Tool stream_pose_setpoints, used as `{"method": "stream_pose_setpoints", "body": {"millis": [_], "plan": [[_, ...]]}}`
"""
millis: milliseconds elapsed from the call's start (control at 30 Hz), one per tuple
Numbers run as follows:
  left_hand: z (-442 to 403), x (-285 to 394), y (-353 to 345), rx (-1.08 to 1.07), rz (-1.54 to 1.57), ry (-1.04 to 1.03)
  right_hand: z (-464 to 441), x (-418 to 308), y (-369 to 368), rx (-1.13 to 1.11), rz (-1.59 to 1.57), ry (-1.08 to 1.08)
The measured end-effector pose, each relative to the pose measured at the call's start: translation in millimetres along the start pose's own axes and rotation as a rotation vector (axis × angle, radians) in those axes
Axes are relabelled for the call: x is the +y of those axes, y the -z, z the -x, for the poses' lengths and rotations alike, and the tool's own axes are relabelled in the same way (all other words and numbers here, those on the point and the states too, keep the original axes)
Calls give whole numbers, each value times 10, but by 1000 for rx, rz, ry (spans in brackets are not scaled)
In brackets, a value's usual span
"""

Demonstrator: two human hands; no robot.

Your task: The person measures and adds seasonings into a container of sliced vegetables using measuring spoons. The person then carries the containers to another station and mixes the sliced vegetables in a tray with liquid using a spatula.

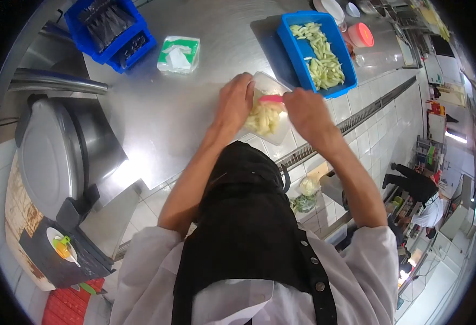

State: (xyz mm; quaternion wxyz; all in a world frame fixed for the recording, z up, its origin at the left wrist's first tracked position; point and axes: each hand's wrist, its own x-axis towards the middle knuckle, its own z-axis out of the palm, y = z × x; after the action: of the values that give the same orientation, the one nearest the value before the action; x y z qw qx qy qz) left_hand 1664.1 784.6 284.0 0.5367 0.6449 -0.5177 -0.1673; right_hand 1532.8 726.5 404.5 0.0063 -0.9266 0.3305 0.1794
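Observation:
In front of my apron is a clear, whitish plastic container (277,134) with pale yellow-green cut pieces (263,119) in it. My left hand (235,102) is closed at the container's left side, its fingertips curled at the rim and partly hidden. Over the right side, my right hand (307,112) is closed around a tool with a bright pink part (272,99). The tool's working end is blurred, so its kind cannot be made out. Beyond the right hand stands a blue bin (288,46) holding many pale green pieces (324,59).
A tissue pack (179,54) lies on the steel table (156,114). Blue trays (101,54) of dark-wrapped items stand at the far left. A lidded steel vessel (54,157) is at left. A pink-lidded tub (361,35) is beyond the bin. Another person (419,189) stands at right.

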Motion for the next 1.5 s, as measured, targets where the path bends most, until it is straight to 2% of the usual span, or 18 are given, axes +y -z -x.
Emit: {"method": "stream_pose_setpoints", "body": {"millis": [67,133,167,267,333,467,533,733,800,867,900,967,1033,1133,1300,1367,1400,1500], "plan": [[-226,-93,13,-81,28,-65,-20,-32,111,147,69,19],[-275,-101,68,-172,56,-120,-250,-154,-199,131,161,48],[-284,-98,98,-192,43,-106,-348,-116,-491,108,174,207],[2,151,270,-140,-36,-12,-307,209,-591,245,1,262],[304,179,244,-24,-52,185,-177,232,-232,150,74,245],[210,73,197,-36,10,93,-205,-21,-126,182,162,241],[23,-3,273,-106,9,73,-338,-75,-492,79,241,463],[-432,-151,409,-279,-89,-37,-279,143,29,95,251,471],[-395,-96,376,-332,-78,-56,-388,-52,-87,208,259,305],[-196,82,295,81,-126,76,-485,-214,-498,133,233,220],[-73,126,246,81,-126,69,-481,-156,-536,151,186,248],[179,133,154,177,-50,275,-435,19,-460,168,142,288],[212,124,127,172,-44,269,-284,138,-115,82,157,396],[169,157,134,148,-37,256,-191,29,277,85,238,317],[237,248,88,78,-41,253,-262,-320,-424,93,274,166],[229,188,50,157,-33,187,-190,-67,-490,9,176,305],[200,177,62,156,-35,192,-137,56,-428,84,131,356],[-19,126,62,2,-35,112,-5,250,9,17,205,376]]}}
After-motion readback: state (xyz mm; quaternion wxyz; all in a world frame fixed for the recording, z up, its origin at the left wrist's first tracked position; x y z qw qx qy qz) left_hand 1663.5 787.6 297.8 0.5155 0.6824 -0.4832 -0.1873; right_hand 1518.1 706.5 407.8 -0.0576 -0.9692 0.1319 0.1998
